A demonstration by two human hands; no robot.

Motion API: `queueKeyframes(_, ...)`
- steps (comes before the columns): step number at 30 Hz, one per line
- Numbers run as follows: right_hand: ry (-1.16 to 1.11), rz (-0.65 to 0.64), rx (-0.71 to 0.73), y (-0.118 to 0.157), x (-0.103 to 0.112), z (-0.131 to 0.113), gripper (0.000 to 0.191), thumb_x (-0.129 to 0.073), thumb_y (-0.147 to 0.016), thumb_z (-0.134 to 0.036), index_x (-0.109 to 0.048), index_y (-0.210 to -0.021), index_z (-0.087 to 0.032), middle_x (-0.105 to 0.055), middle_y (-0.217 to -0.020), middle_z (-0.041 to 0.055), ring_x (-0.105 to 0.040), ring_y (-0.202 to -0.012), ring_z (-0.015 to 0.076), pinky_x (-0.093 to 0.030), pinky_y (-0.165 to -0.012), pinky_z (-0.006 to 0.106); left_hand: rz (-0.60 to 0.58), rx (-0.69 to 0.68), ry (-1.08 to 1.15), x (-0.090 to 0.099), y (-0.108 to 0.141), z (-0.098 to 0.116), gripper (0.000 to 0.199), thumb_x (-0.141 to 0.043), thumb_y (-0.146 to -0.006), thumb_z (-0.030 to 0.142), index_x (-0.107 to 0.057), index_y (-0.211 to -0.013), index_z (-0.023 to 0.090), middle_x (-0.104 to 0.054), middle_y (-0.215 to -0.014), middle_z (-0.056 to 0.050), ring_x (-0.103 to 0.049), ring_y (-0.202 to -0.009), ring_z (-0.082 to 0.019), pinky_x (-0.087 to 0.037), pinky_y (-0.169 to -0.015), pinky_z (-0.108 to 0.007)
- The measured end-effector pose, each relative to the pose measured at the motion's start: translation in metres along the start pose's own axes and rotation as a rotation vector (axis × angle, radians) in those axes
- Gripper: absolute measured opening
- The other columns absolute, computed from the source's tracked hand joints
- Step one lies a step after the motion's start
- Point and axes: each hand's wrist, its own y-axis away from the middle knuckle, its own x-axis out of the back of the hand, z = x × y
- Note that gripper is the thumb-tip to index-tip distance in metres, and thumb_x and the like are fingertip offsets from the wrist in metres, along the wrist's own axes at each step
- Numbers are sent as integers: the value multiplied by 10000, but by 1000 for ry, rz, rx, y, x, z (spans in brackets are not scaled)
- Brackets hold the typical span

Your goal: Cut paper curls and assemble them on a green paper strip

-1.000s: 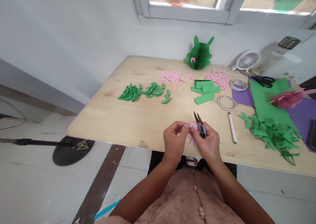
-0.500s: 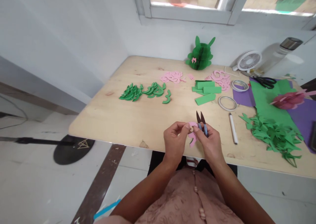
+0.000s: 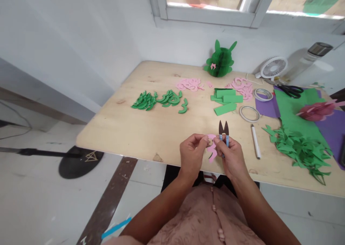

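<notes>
Close to the table's front edge, my left hand [image 3: 192,153] pinches a curved pink paper cutout [image 3: 212,154] between thumb and fingers. My right hand [image 3: 232,155] is closed around blue-handled snips [image 3: 223,130], their dark blades parted and pointing away from me. The right thumb and fingertip also meet the right side of the pink cutout. Part of the cutout hides behind my fingers, and its lower end hangs free. Across the table lie curled green paper pieces [image 3: 170,98] and a pile of pink paper cutouts [image 3: 190,84].
Folded green strips [image 3: 225,109], tape rolls [image 3: 249,113] and a white marker [image 3: 256,141] lie right of centre. Farther right are green scraps [image 3: 299,149], black scissors [image 3: 290,91] and a small fan [image 3: 273,68]. A green paper figure [image 3: 220,62] stands by the wall.
The snips have shifted slightly right and turned more upright in my right hand. Its thumb has slid to the right edge of the pink cutout, which now shows more.
</notes>
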Motion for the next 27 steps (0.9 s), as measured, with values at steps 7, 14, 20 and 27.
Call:
queueKeyframes(7,-17,10,-2,0,0,0,238,-748,-663,-327,-569,-647,-171,-403,-508,-72,-282,-479,71,-197,-461,230,5,32,44,0,0,1,70,-673,-689,214,-672,-666,148,-661,-613,2,-589,-599,-106,-477,-628,-218)
queueKeyframes(14,-32,21,1,1,-1,0,233,-756,-654,-321,-576,-658,-173,-406,-507,-72,-287,-476,73,-198,-454,231,9,38,79,-1,0,2,60,-675,-678,205,-671,-659,148,-666,-609,0,-593,-595,-107,-480,-633,-221)
queueKeyframes(20,-32,19,9,1,0,0,224,-752,-659,-315,-580,-658,-172,-400,-506,-72,-284,-478,71,-201,-450,226,11,63,87,-2,-1,2,76,-682,-674,218,-671,-658,145,-662,-601,-3,-593,-589,-111,-482,-634,-230)
queueKeyframes(27,-28,19,20,2,0,1,221,-754,-655,-310,-588,-677,-166,-431,-540,-61,-305,-483,65,-222,-453,219,-13,117,132,0,-2,4,93,-684,-671,223,-660,-648,136,-656,-595,-9,-584,-584,-106,-476,-639,-229)
